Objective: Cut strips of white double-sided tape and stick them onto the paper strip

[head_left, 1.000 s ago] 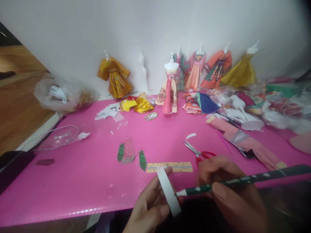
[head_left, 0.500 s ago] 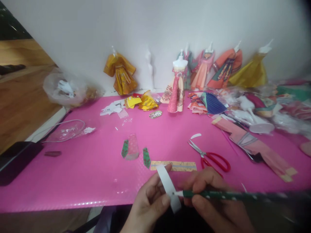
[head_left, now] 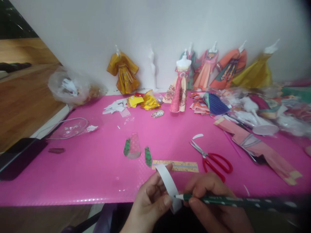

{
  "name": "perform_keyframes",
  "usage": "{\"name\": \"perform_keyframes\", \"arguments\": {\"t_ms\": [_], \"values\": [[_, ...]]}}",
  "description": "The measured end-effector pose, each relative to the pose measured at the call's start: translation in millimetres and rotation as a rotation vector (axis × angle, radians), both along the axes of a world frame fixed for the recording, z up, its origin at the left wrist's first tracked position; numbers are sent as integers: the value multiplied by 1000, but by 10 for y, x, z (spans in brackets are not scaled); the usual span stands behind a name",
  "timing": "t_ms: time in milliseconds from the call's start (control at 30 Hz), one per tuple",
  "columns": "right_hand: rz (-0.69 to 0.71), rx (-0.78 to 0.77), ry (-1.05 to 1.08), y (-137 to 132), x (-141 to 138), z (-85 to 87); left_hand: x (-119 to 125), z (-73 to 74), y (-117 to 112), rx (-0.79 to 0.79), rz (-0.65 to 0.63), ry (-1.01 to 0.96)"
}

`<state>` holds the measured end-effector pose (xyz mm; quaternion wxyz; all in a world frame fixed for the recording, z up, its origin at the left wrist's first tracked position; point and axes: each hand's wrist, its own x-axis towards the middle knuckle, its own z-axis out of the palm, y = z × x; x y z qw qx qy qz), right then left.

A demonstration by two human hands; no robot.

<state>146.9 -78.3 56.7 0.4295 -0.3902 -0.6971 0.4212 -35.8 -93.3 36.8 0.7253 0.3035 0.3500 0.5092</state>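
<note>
between the left hand, pinching a white strip, and right hand, gripping a green pen, marking seemed underway — steadiness likely mattered next.

A whitish wall backs the far edge of a pink-covered table; wood-look flooring shows past its left edge.

Left hand: lower centre of frame, wrist slanting in from bottom edge; palm side faces right, fingers curled, thumb bent inward, pinching. Right hand: lower right of centre, thumb and index finger closed in a writing-type grip. Hands near each other, apart.
</note>
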Motion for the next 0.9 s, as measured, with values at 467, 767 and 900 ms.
{"name": "perform_keyframes", "arguments": {"t_ms": [467,767,900], "values": [[5,38,-85,-21,9,18,7,-13,21,-10,27,62],[5,15,-56,-3,-44,87,6,15,-2,19,19,33],[9,21,-50,-11,-36,101,14,27,22,17,10,37]]}}
